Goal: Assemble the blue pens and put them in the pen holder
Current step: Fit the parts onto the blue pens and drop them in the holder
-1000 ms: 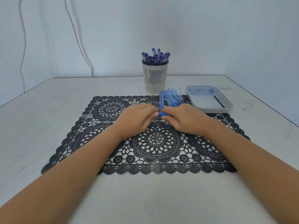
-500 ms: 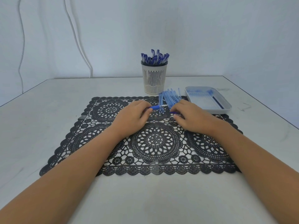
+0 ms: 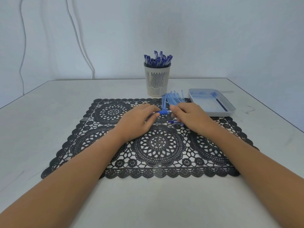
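Since the earlier frame our right hand (image 3: 190, 120) has come closer to the left hand (image 3: 139, 123), and the blue pen (image 3: 163, 112) now spans between them, above the lace mat (image 3: 158, 145). Left fingers pinch one end. Right fingers meet the other end, but we cannot confirm a grip. The pen seems light, stiff and smooth, so we judge its blue sleeve the best hold. Behind stand the pen holder (image 3: 157, 79), loose tubes (image 3: 172, 98) and a tray (image 3: 220, 113) on the pale bench (image 3: 49, 129), before a plain wall.
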The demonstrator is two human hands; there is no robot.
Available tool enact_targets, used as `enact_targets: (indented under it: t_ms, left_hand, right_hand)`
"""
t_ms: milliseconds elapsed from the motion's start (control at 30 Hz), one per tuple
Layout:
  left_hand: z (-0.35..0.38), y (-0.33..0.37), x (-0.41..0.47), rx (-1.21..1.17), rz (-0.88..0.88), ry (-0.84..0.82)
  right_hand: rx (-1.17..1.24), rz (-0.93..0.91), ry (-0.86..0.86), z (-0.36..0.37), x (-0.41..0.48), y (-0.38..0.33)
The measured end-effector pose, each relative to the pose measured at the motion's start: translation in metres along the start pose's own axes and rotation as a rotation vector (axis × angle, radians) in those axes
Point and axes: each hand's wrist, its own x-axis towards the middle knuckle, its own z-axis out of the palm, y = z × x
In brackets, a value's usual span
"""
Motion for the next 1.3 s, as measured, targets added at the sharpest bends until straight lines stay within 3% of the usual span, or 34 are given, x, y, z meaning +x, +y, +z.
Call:
enact_targets:
  t_ms: [533, 633, 733, 867, 1000, 1100, 1300]
  left_hand:
    - [-0.005, 0.005, 0.0, -0.056, -0.1, -0.104]
    - [-0.005, 0.009, -0.001, 0.106, -0.072, -0.019]
    - [-0.007, 0.013, -0.003, 0.222, 0.064, 0.098]
    - [-0.009, 0.013, -0.001, 0.258, 0.12, 0.126]
    - [-0.012, 0.01, 0.002, 0.124, 0.027, 0.018]
    - [-0.017, 0.009, 0.005, -0.146, -0.092, -0.148]
    - [-0.03, 0.014, 0.009, -0.546, -0.295, -0.297]
  right_hand:
    - [-0.024, -0.198, 0.115, 0.003, 0.001, 0.001]
    - [0.019, -0.11, 0.108, 0.004, 0.0, -0.001]
    - [0.107, -0.015, 0.043, 0.003, 0.0, -0.004]
    - [0.166, -0.034, 0.041, 0.002, 0.0, -0.007]
    - [0.173, -0.086, 0.033, 0.002, -0.001, -0.006]
    - [0.15, -0.121, 0.031, 0.002, -0.001, -0.005]
    - [0.137, -0.155, 0.036, 0.001, -0.003, -0.007]
